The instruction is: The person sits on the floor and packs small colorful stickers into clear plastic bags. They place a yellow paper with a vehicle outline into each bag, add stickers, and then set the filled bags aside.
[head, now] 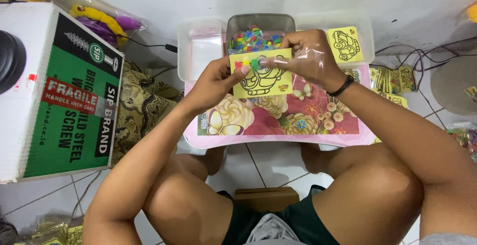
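Both forearms reach forward from the bent knees and meet over the middle of a small flowered tabletop [308,126]. The left hand [214,82] comes in from the lower left, wrist a little raised, its fingers curled and pinched on the left edge of a yellow card [262,82] printed with a black line drawing of a cartoon figure. The right hand [309,56], with a dark band at the wrist, comes in from the right and is closed on a thin clear plastic bag [304,52] at the card's upper right corner; small coloured pieces [248,64] show along the card's top edge, between the two hands. The card is held just above the tabletop, its printed face up toward the camera, its long axis running left to right and roughly level. Directly behind the hands stands a clear tub of mixed coloured bits [256,36], partly hidden by the card and fingers. To its left sits an empty-looking clear tub [201,46]; to its right another yellow drawing card [344,44] leans in a container. More yellow cards [390,83] lie past the tabletop's right edge, and a large green and white cardboard box [59,91] stands on the tiled floor [258,165] at left.
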